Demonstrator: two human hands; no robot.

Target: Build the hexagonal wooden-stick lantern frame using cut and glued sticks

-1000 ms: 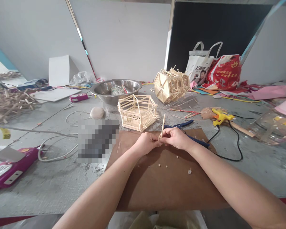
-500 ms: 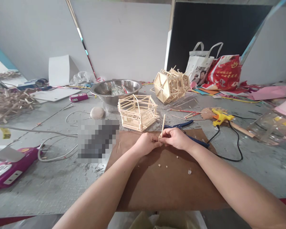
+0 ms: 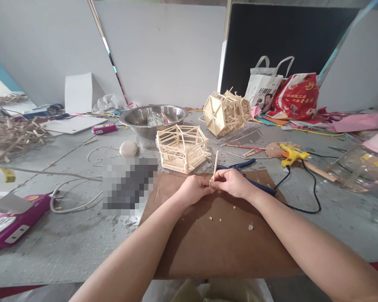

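Observation:
Over the brown board (image 3: pixel 227 251), my left hand (image 3: pixel 193 189) and my right hand (image 3: pixel 232 183) meet fingertip to fingertip. Both are closed in a pinch on a small piece made of thin wooden sticks (image 3: pixel 216 164). One stick of it points up between the hands; its lower part is mostly hidden by my fingers. Just behind my hands stands an open six-sided frame (image 3: pixel 182 149) built of wooden sticks. Blue-handled pliers (image 3: pixel 236 166) lie partly behind my right hand and wrist. Small wood scraps (image 3: pixel 211 218) are scattered on the board.
A steel bowl (image 3: pixel 154 115) and a larger stick model (image 3: pixel 227 113) stand at the back. To the right lie a yellow glue gun (image 3: pixel 292 155) with a black cord and a clear jar (image 3: pixel 349 172). A purple power strip (image 3: pixel 19 222) and white cable are at left.

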